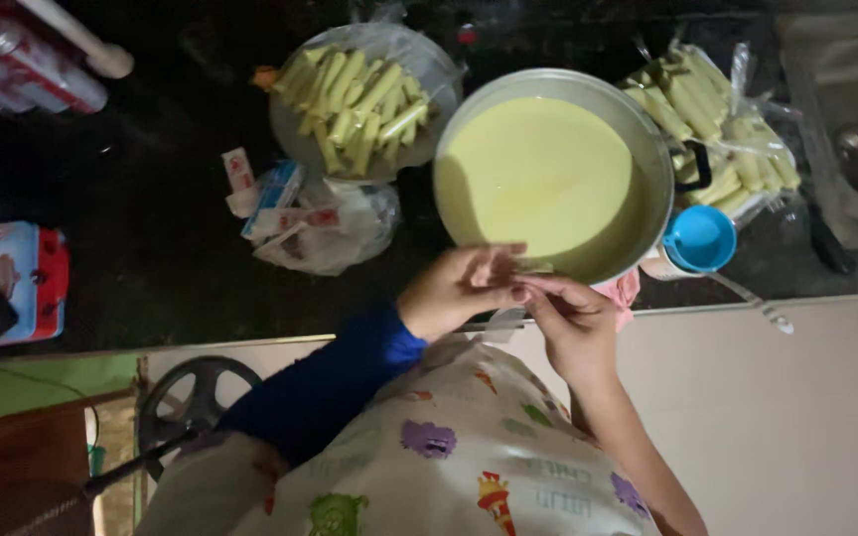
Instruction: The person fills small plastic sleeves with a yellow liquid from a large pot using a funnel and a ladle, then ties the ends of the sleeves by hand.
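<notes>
A small clear bag (520,266), probably empty, is pinched between left hand (464,288) and right hand (573,323) at the pot (548,174) rim, needing opening before filling.

The room is dim and the picture soft; light shines brightest on the pot (647,149) of pale green liquid.

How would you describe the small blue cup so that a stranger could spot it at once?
Find the big round metal pot of pale green liquid on the dark counter. At its right rim, beside the bagged green sticks, sits the blue cup, the only bright blue round thing there.
</notes>
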